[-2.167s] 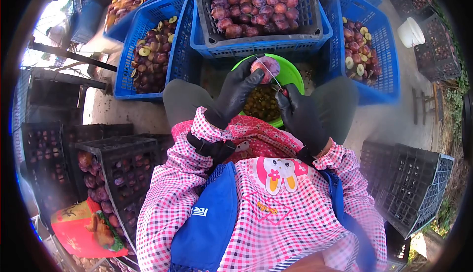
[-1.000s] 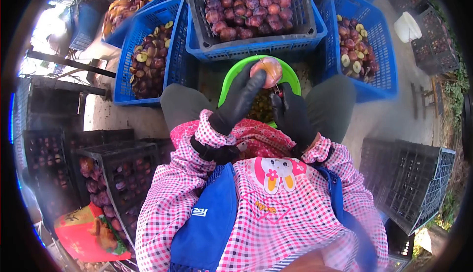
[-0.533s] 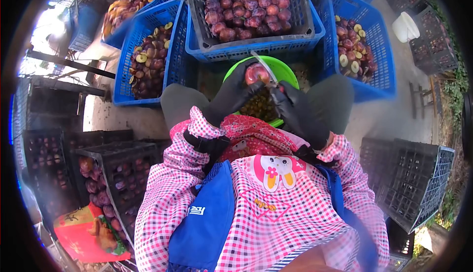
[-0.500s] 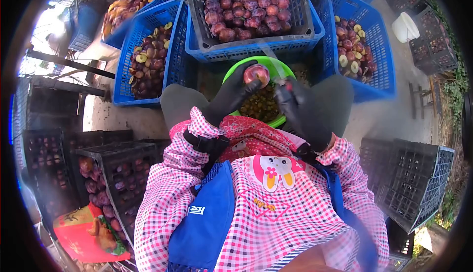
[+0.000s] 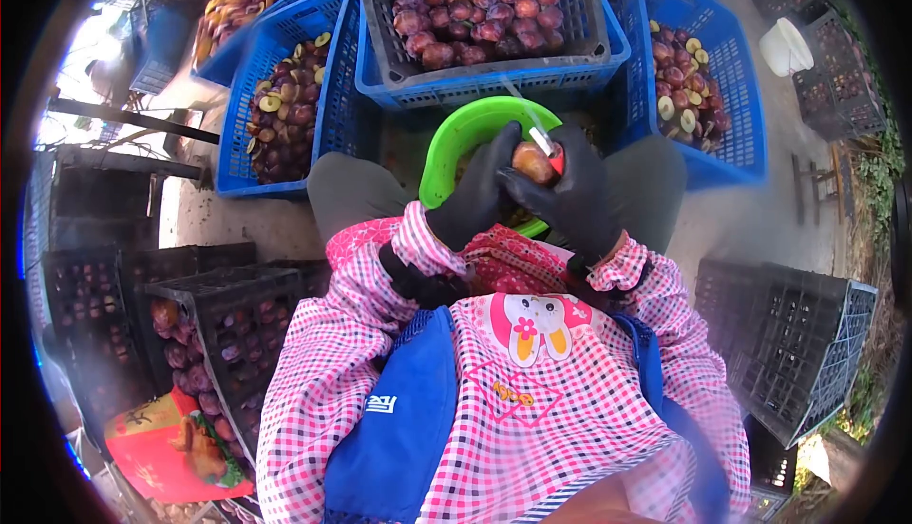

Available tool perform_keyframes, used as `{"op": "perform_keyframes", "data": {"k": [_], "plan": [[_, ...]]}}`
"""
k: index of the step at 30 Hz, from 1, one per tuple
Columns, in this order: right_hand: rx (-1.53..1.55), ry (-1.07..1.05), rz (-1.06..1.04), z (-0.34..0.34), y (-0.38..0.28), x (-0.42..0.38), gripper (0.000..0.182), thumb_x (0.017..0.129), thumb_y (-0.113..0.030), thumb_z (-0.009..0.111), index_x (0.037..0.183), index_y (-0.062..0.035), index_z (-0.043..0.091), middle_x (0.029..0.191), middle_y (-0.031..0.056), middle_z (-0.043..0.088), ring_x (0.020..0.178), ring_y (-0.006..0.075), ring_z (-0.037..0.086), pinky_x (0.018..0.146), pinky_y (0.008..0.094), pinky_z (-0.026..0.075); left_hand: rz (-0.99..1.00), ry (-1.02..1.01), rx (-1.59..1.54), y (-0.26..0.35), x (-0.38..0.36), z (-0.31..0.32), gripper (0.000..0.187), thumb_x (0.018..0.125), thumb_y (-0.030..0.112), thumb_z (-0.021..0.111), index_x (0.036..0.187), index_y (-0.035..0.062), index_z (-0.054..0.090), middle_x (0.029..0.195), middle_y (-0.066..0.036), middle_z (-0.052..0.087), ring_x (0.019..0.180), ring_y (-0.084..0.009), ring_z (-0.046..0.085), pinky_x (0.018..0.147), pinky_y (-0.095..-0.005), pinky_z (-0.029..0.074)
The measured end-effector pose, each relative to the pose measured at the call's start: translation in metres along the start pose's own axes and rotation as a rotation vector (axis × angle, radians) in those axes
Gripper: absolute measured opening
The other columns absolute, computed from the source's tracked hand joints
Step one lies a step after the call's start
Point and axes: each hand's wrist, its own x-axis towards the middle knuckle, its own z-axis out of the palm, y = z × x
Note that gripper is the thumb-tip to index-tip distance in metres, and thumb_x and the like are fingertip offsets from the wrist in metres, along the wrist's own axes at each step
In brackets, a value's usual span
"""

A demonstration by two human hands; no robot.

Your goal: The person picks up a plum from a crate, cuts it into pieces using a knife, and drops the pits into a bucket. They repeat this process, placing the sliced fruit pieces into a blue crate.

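Note:
Over a green bowl (image 5: 440,158), both black-gloved hands meet around a whole plum (image 5: 535,162). My left hand (image 5: 482,189) has its fingers wrapped at the plum's left side. My right hand (image 5: 581,189) is closed on a knife (image 5: 541,140) with a red and white handle, its thin blade pointing up and away, and also touches the plum. Small pieces in the bowl are mostly hidden by the hands.
A black crate of whole plums (image 5: 465,11) rests on a blue crate (image 5: 494,92) ahead. Blue crates of cut plums stand left (image 5: 233,134) and right (image 5: 755,134). A white bucket (image 5: 785,47) is at far right; black crates (image 5: 228,286) flank me.
My left hand and the plum have moved right and slightly down, and my hands have come together. The knife has turned more upright beside the plum. More of the bowl's left rim shows.

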Motion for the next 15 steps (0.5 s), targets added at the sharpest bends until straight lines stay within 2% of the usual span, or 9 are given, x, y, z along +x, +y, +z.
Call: {"op": "perform_keyframes", "data": {"k": [3, 5, 8, 9, 10, 11, 13, 14, 15], "plan": [[-0.213, -0.063, -0.177, -0.009, -0.004, 0.004, 0.049, 0.065, -0.039, 0.084, 0.091, -0.0061, 0.058, 0.086, 0.0132, 0.061, 0.067, 0.0318, 0.063, 0.060, 0.0398, 0.050, -0.100, -0.116, -0.201, 0.016, -0.006, 0.007, 0.026, 0.102, 0.022, 0.044, 0.116, 0.0037, 0.056, 0.105, -0.006, 0.064, 0.089, -0.0177, 0.064, 0.083, -0.0315, 0.052], [-0.295, -0.123, -0.253, -0.014, -0.002, 0.005, 0.046, 0.066, -0.040, 0.082, 0.088, -0.0072, 0.058, 0.084, 0.0123, 0.059, 0.065, 0.0330, 0.061, 0.057, 0.0411, 0.049, -0.419, -0.229, -0.750, 0.001, -0.002, -0.001, 0.023, 0.099, 0.019, 0.050, 0.117, 0.0058, 0.055, 0.108, -0.005, 0.062, 0.090, -0.0146, 0.063, 0.081, -0.0287, 0.053], [-0.329, -0.285, -0.409, -0.022, 0.001, 0.014, 0.043, 0.069, -0.043, 0.079, 0.086, -0.0085, 0.059, 0.080, 0.0096, 0.057, 0.064, 0.0295, 0.061, 0.056, 0.0406, 0.049, -0.448, -0.294, -0.727, 0.010, -0.012, 0.001, 0.025, 0.097, 0.019, 0.054, 0.119, 0.0070, 0.055, 0.108, -0.004, 0.061, 0.092, -0.0101, 0.062, 0.080, -0.0253, 0.054], [-0.288, -0.427, -0.480, -0.025, -0.003, 0.016, 0.040, 0.071, -0.041, 0.077, 0.086, -0.0090, 0.059, 0.080, 0.0093, 0.057, 0.062, 0.0293, 0.061, 0.055, 0.0406, 0.049, -0.278, -0.404, -0.577, 0.000, -0.009, -0.003, 0.027, 0.096, 0.020, 0.057, 0.119, 0.0064, 0.054, 0.104, -0.003, 0.060, 0.090, -0.0084, 0.061, 0.077, -0.0241, 0.053], [-0.246, -0.569, -0.554, -0.027, -0.005, 0.018, 0.037, 0.072, -0.040, 0.076, 0.085, -0.0094, 0.059, 0.080, 0.0090, 0.057, 0.061, 0.0291, 0.061, 0.055, 0.0405, 0.049, -0.279, -0.404, -0.578, -0.010, -0.006, -0.005, 0.027, 0.096, 0.020, 0.057, 0.119, 0.0064, 0.054, 0.104, -0.003, 0.060, 0.090, -0.0084, 0.061, 0.077, -0.0241, 0.053], [-0.245, -0.574, -0.554, -0.025, -0.003, 0.017, 0.037, 0.072, -0.040, 0.076, 0.085, -0.0094, 0.059, 0.080, 0.0090, 0.057, 0.061, 0.0291, 0.061, 0.055, 0.0405, 0.049, -0.314, -0.494, -0.703, -0.022, -0.004, -0.005, 0.031, 0.096, 0.026, 0.055, 0.120, 0.0065, 0.054, 0.105, -0.005, 0.061, 0.092, -0.0107, 0.061, 0.079, -0.0262, 0.053], [-0.278, -0.718, -0.718, -0.015, -0.001, 0.007, 0.032, 0.080, -0.031, 0.073, 0.098, -0.0070, 0.059, 0.075, 0.0061, 0.060, 0.056, 0.0224, 0.061, 0.052, 0.0351, 0.049, -0.408, -0.684, -0.947, -0.044, -0.003, -0.007, 0.040, 0.096, 0.037, 0.052, 0.122, 0.0066, 0.054, 0.107, -0.008, 0.062, 0.096, -0.0154, 0.061, 0.084, -0.0304, 0.052], [-0.289, -0.712, -0.724, -0.015, 0.001, 0.011, 0.032, 0.080, -0.031, 0.073, 0.098, -0.0070, 0.059, 0.075, 0.0061, 0.060, 0.056, 0.0224, 0.061, 0.052, 0.0351, 0.049, -0.439, -0.789, -1.063, -0.049, 0.005, -0.007, 0.045, 0.096, 0.043, 0.051, 0.123, 0.0067, 0.054, 0.108, -0.009, 0.062, 0.098, -0.0178, 0.062, 0.086, -0.0325, 0.051], [0.103, -0.436, -0.284, -0.015, 0.004, 0.024, 0.025, 0.083, -0.026, 0.071, 0.094, -0.0078, 0.057, 0.072, 0.0040, 0.060, 0.054, 0.0182, 0.059, 0.050, 0.0334, 0.048, -0.457, -0.900, -1.169, -0.052, 0.017, -0.009, 0.050, 0.096, 0.048, 0.049, 0.124, 0.0068, 0.054, 0.108, -0.011, 0.063, 0.100, -0.0202, 0.062, 0.088, -0.0346, 0.051]]}}
